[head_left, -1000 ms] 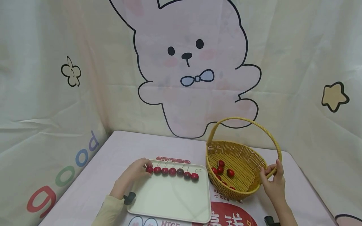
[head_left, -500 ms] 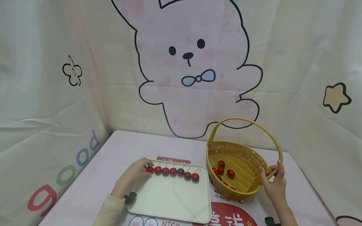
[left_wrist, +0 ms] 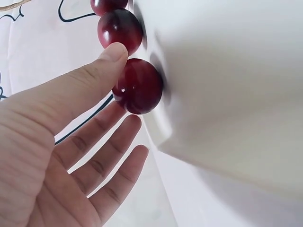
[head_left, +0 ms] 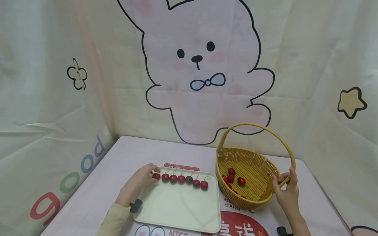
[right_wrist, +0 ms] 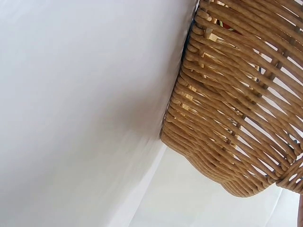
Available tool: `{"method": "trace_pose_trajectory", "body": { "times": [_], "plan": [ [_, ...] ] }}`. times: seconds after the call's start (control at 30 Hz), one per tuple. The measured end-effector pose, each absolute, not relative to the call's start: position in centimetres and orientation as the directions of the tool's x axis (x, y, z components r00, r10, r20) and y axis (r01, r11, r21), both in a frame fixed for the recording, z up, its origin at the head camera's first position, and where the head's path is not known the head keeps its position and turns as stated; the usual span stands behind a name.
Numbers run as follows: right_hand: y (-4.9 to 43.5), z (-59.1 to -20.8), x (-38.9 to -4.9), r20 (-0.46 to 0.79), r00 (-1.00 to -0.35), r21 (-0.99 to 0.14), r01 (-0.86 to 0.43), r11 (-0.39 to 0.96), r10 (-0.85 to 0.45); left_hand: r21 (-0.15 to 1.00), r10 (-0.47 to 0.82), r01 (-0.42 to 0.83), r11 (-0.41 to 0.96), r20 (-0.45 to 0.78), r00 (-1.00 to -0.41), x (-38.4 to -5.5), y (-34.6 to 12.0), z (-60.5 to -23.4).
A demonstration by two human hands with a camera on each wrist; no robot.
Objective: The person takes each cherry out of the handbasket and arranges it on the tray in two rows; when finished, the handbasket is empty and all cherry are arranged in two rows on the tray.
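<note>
i saw a pinkish cartoon animal with a blue bow tie on the curtain, a flower outline and colored letters reading "good" at left, a tan star at right; red print marked the tablecloth.

Fabric-walled booth (cartoon-printed drapes around table).
</note>
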State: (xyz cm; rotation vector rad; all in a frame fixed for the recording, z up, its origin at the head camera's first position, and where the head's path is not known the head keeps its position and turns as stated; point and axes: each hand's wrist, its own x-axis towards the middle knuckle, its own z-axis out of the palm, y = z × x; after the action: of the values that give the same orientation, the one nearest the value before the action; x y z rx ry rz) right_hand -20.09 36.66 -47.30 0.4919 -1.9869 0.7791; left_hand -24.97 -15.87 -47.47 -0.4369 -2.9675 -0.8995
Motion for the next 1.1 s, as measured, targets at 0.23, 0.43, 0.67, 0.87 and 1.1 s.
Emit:
{"method": "trace_pose_trajectory", "body": {
  "times": [0.23,0.43,0.67,0.87,1.1],
  "plan": [
    [36.6,-47.3,-20.0,0.865,-0.501,-0.323,-0.605,0.728,-0.033,0.538,0.265,0.282,0.794,0.111,-0.958,-24.6,-15.8,-46.9],
    [36.6,-47.2,-20.0,0.868,-0.496,-0.321,-0.610,0.725,-0.033,0.543,0.299,0.342,0.767,0.169,-0.939,-24.5,-15.2,-45.9],
    [36.6,-47.3,-20.1,0.870,-0.492,-0.312,-0.604,0.734,-0.035,0.545,0.363,0.412,0.730,0.202,-0.910,-24.6,-13.8,-45.1],
    [36.6,-47.3,-20.1,0.868,-0.496,-0.312,-0.597,0.740,-0.035,0.550,0.424,0.477,0.685,0.232,-0.876,-25.0,-11.9,-44.8],
    [36.5,-47.1,-20.0,0.864,-0.502,-0.308,-0.585,0.750,-0.038,0.501,0.521,0.582,0.640,0.274,-0.808,-25.2,-8.7,-44.9]
  ]
}}
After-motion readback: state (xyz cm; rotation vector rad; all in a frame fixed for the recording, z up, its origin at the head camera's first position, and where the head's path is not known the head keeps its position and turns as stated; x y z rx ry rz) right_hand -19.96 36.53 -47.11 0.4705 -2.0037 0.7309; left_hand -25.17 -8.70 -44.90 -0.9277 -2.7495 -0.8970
